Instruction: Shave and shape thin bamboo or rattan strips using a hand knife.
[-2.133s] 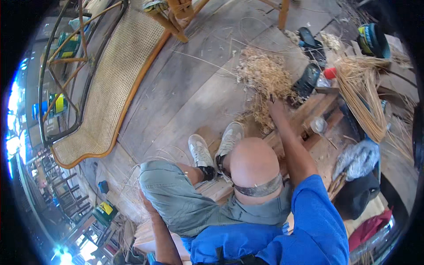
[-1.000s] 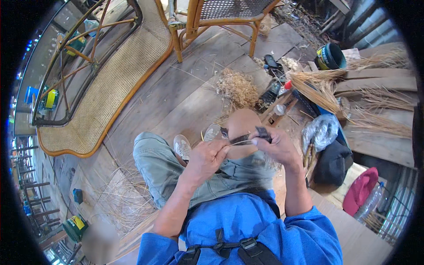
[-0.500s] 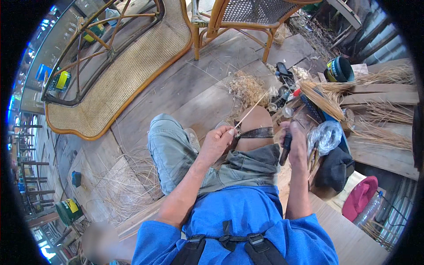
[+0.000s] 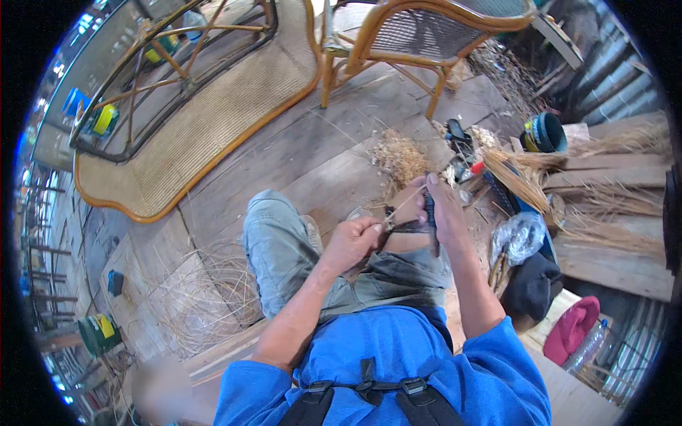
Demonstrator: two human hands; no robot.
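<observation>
A thin pale rattan strip (image 4: 402, 207) stretches between my hands above my bent right leg. My left hand (image 4: 353, 243) pinches its near end between thumb and fingers. At the far end, my right hand (image 4: 445, 206) is closed around a black-handled tool (image 4: 431, 213) and its fingertips meet the strip. The tool's blade, if it has one, cannot be made out. A dark band (image 4: 408, 226) lies across my right leg just under the strip.
Shavings (image 4: 399, 157) are heaped ahead of my knees. Rattan bundles (image 4: 522, 186), a dark bucket (image 4: 544, 133), a plastic bag (image 4: 518, 236) and a black cap (image 4: 531, 278) sit on the right. Loose strips (image 4: 206, 291) coil at left; a woven rattan piece (image 4: 213, 135) and a chair (image 4: 415, 42) stand beyond.
My right hand, with the black-handled tool, has moved left and forward to the strip. My left hand has shifted slightly nearer me, still pinching the strip.
</observation>
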